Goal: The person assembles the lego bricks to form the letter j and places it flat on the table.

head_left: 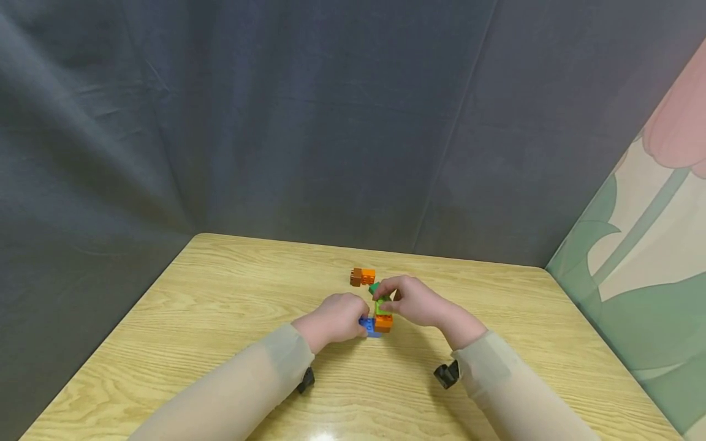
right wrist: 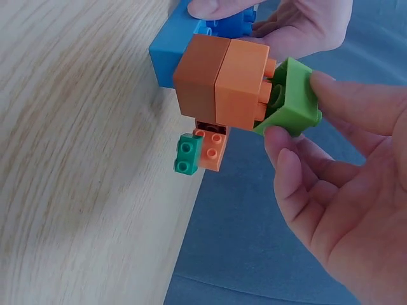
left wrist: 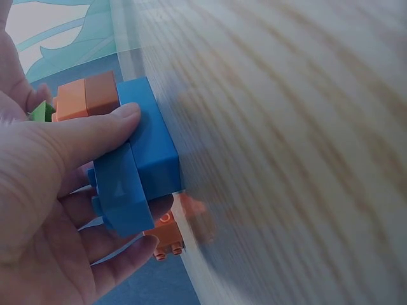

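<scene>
My left hand (head_left: 339, 317) grips a blue toy brick (left wrist: 158, 143) low on the table, its thumb lying along the side. A second blue brick (left wrist: 122, 194) sits on top of it. Beside the thumb, a brown brick (right wrist: 200, 76) and an orange brick (right wrist: 243, 86) are stacked on the lower blue brick. With thumb and fingers my right hand (head_left: 416, 301) pinches a light green brick (right wrist: 297, 98) over the orange one. The green brick is tilted, its hollow underside facing the orange studs and one edge right at them.
Behind the stack, toward the table's far edge, are another orange brick (head_left: 368, 276), a brown brick (head_left: 356, 277) and a dark green brick (head_left: 374, 288). The wooden table (head_left: 248, 294) ends at a dark curtain (head_left: 331, 135). A flower-patterned panel (head_left: 651, 263) stands at the right.
</scene>
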{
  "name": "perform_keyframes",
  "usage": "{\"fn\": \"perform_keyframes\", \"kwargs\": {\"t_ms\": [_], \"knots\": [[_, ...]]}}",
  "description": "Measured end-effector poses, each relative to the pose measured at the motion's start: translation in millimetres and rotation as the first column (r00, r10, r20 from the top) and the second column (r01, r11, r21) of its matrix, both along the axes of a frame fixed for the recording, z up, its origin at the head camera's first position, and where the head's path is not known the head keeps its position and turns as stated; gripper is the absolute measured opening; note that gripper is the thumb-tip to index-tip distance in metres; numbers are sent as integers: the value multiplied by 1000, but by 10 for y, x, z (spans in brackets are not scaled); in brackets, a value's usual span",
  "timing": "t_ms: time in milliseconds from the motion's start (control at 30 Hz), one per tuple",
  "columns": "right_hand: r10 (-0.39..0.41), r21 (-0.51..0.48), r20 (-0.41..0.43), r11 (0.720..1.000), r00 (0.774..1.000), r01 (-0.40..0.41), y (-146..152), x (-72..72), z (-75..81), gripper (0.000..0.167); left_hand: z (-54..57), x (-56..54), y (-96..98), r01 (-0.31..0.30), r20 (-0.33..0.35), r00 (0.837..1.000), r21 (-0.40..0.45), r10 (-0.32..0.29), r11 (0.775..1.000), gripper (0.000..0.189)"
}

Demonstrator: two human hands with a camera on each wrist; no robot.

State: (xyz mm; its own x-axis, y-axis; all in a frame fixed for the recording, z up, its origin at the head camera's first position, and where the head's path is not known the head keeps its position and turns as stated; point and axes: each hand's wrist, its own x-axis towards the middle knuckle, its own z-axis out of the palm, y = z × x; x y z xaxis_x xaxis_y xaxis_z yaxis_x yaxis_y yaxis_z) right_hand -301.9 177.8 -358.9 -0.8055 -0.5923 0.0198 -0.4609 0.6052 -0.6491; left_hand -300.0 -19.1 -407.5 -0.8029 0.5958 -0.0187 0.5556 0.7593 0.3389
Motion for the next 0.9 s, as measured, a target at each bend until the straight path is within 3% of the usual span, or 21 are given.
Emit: {"fn": "perform_keyframes", "kwargs": {"t_ms": [300,900], "knots": [[21,-10,-19,1000,1000,-21,46,38,-25,17,-7,-5,15,-5,-12,1000,-7,5,1000,18],[-24,-27,-32,999,999,23,39,68,-79,19,7,13,24,-6,-27,1000,-15,6,1000,19]]}}
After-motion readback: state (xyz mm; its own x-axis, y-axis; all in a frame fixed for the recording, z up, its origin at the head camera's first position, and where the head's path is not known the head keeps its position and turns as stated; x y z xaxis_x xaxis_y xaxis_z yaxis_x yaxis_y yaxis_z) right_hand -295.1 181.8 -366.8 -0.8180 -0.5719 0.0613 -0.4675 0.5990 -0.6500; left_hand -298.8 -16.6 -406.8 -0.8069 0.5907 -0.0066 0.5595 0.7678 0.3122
